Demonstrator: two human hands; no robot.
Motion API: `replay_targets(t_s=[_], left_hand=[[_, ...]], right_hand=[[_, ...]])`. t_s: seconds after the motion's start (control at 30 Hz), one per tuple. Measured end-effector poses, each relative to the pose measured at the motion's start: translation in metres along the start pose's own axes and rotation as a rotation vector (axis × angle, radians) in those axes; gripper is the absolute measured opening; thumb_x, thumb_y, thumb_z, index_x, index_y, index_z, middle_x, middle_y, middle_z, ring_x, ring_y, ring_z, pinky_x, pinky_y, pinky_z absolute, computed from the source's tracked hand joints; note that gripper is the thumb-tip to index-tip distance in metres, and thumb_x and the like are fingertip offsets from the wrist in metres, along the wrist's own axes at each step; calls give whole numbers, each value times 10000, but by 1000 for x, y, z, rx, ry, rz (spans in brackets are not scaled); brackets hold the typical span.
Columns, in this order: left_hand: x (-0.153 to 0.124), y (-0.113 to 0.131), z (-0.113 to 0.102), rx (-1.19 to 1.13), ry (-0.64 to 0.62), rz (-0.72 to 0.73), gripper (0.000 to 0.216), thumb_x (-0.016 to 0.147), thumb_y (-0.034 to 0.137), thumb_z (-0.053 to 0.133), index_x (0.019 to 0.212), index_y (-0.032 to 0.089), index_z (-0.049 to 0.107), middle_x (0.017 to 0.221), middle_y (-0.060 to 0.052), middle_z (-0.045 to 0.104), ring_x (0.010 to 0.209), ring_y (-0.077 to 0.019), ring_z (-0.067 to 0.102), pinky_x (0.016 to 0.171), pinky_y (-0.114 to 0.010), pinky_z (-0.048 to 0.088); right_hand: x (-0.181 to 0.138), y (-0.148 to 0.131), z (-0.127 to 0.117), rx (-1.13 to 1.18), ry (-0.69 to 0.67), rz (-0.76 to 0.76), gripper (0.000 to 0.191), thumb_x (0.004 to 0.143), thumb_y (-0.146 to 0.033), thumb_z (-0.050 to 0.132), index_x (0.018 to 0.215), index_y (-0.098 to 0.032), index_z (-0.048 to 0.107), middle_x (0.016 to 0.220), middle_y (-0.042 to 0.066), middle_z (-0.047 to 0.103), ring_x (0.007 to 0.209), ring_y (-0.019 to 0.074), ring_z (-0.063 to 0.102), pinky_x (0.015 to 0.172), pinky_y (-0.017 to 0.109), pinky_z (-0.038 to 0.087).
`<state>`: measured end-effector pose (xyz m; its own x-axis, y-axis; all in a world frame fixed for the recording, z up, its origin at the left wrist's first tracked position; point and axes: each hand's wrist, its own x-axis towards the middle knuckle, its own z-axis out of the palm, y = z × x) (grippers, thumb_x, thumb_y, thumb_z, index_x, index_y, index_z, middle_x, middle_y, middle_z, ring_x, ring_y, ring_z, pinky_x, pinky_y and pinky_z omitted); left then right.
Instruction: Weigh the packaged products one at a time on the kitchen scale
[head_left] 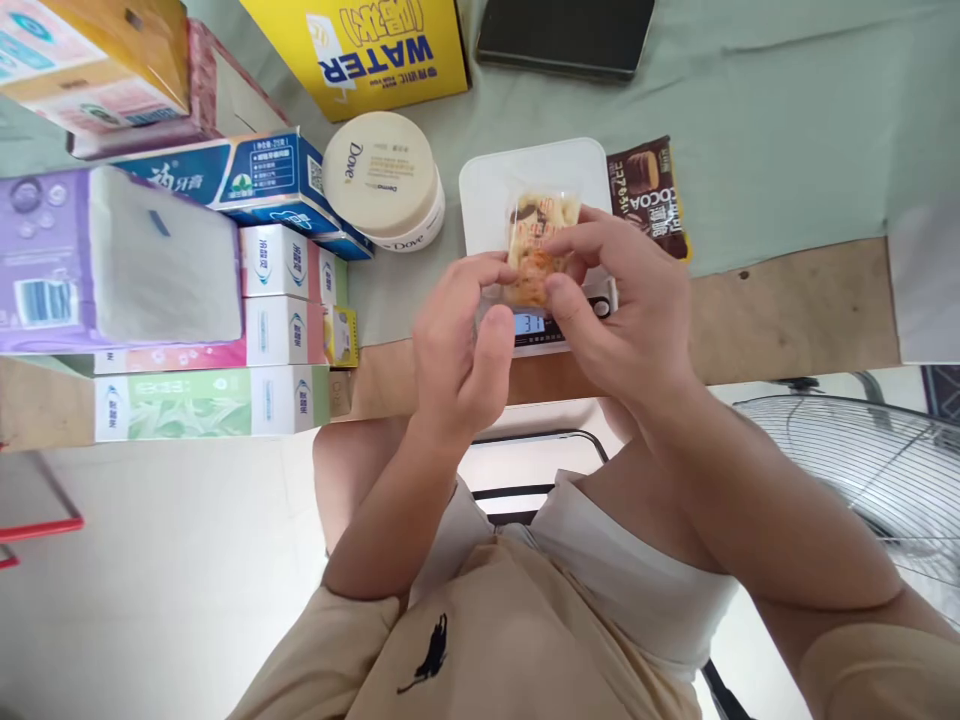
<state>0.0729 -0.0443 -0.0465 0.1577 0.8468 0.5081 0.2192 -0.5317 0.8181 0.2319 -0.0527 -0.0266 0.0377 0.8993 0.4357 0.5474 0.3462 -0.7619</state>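
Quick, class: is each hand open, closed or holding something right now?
Left hand: partly open, thumb apart, a fingertip at the snack packet's edge.
Right hand: closed on the snack packet, thumb and fingers against it.

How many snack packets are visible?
2: a clear packet on or just above the white scale, between the left hand and right hand, and a brown cocoa packet right of the scale. The hands may hide others.

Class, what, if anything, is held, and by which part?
A snack packet, by its right edge in the right hand; the left hand touches its left edge.
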Motion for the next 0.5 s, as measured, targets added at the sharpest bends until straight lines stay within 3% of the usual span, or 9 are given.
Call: replay_targets(t_s=[0.07, 0.17, 0.3, 0.43, 0.5], left_hand=[[-1, 5, 4, -27, -2, 67, 307, 1040, 458, 451, 1140, 289, 687, 1095, -54, 745, 1047, -228, 716, 882, -427, 590], [-3, 7, 11, -78, -15, 85, 328, 1027, 464, 465, 1139, 260, 696, 1020, -55, 730, 950, -208, 697, 829, -391, 585], [-6, 7, 18, -153, -63, 31, 393, 1039, 500, 391, 1212, 280, 667, 1087, -66, 688, 1034, -209, 687, 857, -368, 639], [-3, 14, 20, -283, -113, -28, 406, 994, 582, 427, 1191, 328, 676, 1112, -94, 666, 1067, -232, 681, 858, -368, 669], [0, 16, 21, -338, -168, -14, 408, 975, 593, 440, 1190, 335, 673, 1122, -113, 664, 1086, -258, 690, 852, -401, 680]], right_hand=[[-1, -2, 1, 84, 0, 13, 112, 941, -300, 571, 992, -245, 654, 795, -14, 660, 791, 122, 646, 953, 379, 609], [-4, -1, 1, 182, 13, 121, 114, 939, -304, 580, 1027, -248, 629, 943, 4, 674, 831, 117, 638, 744, 305, 595], [-2, 6, -8, 166, 40, 114, 265, 898, -268, 614, 1162, -269, 581, 1179, 37, 647, 1103, 161, 646, 953, 368, 616], [2, 6, -28, 124, 8, -38, 323, 846, -230, 661, 1154, -291, 584, 1183, 49, 642, 1238, 209, 613, 1056, 416, 589], [1, 5, -42, 114, -26, -42, 336, 840, -226, 671, 1158, -295, 587, 1220, 56, 657, 1246, 225, 634, 1056, 428, 589]])
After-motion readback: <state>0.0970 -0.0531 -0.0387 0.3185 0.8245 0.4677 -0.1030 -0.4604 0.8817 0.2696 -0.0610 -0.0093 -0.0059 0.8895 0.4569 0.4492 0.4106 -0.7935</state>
